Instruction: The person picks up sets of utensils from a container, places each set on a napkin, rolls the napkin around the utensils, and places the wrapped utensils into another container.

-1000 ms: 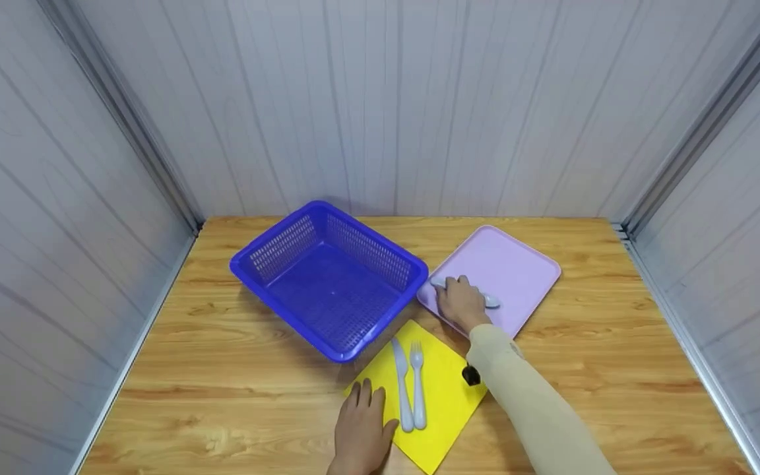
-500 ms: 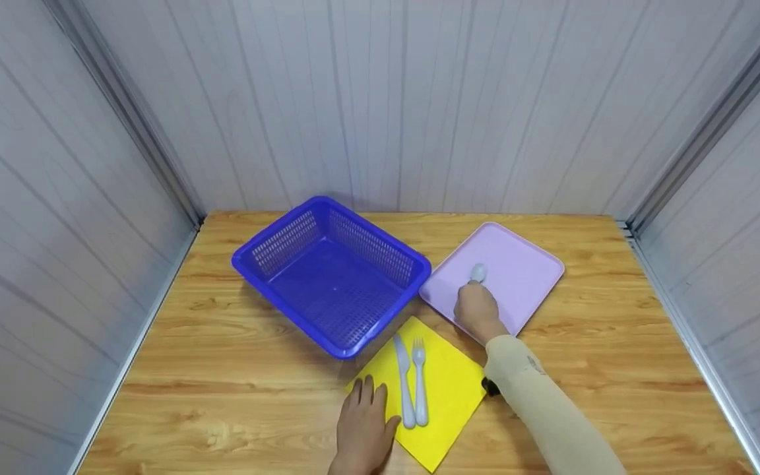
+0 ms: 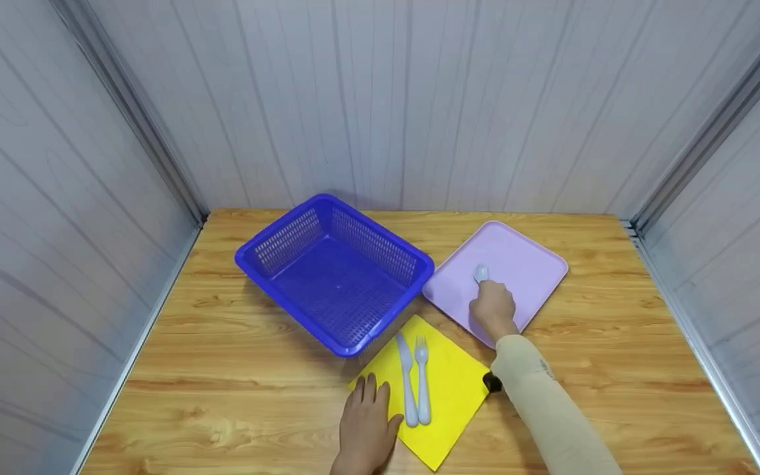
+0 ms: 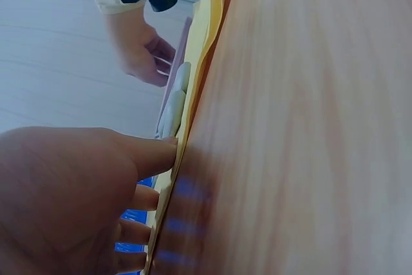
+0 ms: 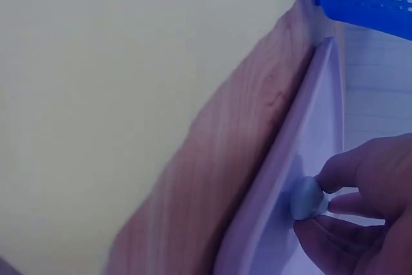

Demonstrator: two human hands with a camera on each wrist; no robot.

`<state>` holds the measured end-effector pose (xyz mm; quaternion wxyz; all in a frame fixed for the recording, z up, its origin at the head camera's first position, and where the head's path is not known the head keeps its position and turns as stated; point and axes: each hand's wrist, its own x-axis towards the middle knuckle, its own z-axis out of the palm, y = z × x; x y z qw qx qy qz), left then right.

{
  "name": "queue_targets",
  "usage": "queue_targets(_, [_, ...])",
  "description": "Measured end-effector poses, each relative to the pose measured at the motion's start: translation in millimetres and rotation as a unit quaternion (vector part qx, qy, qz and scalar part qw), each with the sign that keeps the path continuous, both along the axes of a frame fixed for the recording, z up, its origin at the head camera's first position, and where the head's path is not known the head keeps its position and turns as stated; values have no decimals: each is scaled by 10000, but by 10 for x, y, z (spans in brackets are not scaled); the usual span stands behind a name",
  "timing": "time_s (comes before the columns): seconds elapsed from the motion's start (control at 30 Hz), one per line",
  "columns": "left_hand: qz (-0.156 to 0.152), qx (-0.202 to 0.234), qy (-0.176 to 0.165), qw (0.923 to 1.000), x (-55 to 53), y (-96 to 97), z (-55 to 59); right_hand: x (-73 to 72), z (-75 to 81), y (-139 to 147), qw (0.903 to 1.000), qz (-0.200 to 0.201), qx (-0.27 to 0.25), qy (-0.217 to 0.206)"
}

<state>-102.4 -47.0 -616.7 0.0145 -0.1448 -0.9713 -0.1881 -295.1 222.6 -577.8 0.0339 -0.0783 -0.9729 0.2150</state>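
Observation:
My right hand (image 3: 493,307) pinches a pale grey spoon (image 3: 481,272) by its handle over the lilac tray (image 3: 532,264). The bowl of the spoon points away from me. In the right wrist view, thumb and fingers meet around the handle end (image 5: 307,199), close to the tray's surface. My left hand (image 3: 365,422) lies with fairly straight fingers on the left edge of a yellow napkin (image 3: 452,389). A pale grey knife (image 3: 408,379) and a matching fork (image 3: 423,379) lie side by side on that napkin, just right of my left thumb.
A blue plastic basket (image 3: 337,287) with perforated sides stands behind the napkin, its right corner close to the tray. Pale panel walls (image 3: 380,99) enclose the wooden table (image 3: 221,396) at the back and both sides.
The spoon lay across the tray with its bowl to the right; my right hand has turned it so the bowl points away, and has shifted slightly right. My left hand stays put.

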Motion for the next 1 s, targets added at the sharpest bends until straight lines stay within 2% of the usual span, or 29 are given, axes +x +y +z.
queue_targets(0.17, [26, -82, 2, 10000, -16, 16, 28, 176, 240, -114, 9997, 71, -226, 52])
queue_targets(0.3, [25, -267, 101, 9996, -47, 39, 50, 444, 420, -297, 9985, 184, -509, 25])
queue_targets(0.4, [40, -383, 180, 9991, -62, 53, 48, 673, 464, -437, 9972, 330, -660, 146])
queue_targets(0.6, [57, -372, 199, 9991, -59, 56, 38, 1093, 355, -664, 9926, 591, -861, 621])
queue_targets(0.73, [40, -356, 269, 9990, -47, 47, 31, 1319, 252, -758, 9908, 569, -996, 711])
queue_targets(0.87, [67, -393, 280, 9988, -30, 36, 9, 1471, 159, -821, 9915, 500, -1029, 626])
queue_targets(1.0, [104, -361, 220, 9991, 2, 27, -17, 1550, 41, -886, 9913, 447, -1111, 550])
